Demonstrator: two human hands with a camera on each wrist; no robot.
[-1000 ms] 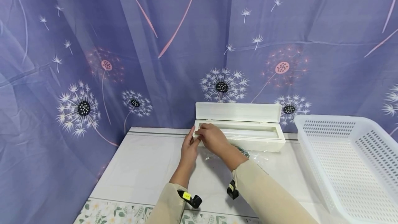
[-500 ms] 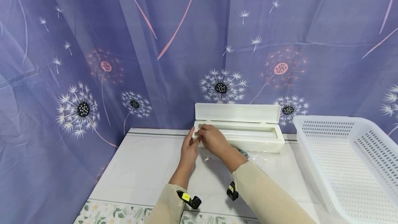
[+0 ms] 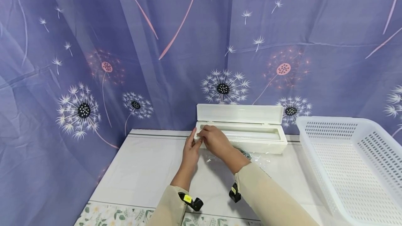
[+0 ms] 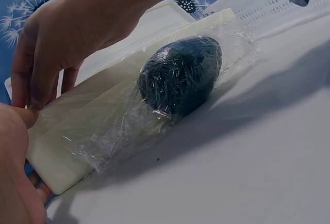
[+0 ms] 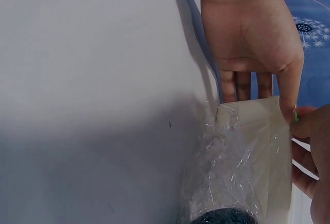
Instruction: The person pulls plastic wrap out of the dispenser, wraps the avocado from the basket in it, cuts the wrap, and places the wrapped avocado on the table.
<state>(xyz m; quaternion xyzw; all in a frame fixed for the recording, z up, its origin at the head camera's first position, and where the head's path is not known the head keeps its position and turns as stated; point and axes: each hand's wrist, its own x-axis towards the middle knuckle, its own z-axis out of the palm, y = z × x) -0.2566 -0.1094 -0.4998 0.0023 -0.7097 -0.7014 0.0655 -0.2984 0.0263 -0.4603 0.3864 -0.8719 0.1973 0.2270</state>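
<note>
A long white cling film dispenser [image 3: 267,148] stands against the curtain with its lid [image 3: 240,113] raised and a pale roll [image 3: 254,135] inside. My left hand [image 3: 191,152] grips its left end, thumb in front and fingers behind. At that same corner my right hand [image 3: 216,143] pinches a small green piece [image 5: 295,116], mostly hidden by the fingertips. Clear film [image 4: 113,136] hangs down the dispenser's front. It covers a dark green oval thing [image 4: 180,74], perhaps an avocado, resting against the front wall; my right forearm hides most of it in the head view.
A white perforated plastic basket [image 3: 317,177] stands to the right of the dispenser. White cloth [image 3: 150,170] with a floral front border covers the table. A purple dandelion curtain [image 3: 176,79] hangs close behind.
The head view has shifted very slightly. Both hands keep their places at the dispenser's left end, and nothing else has visibly moved.
</note>
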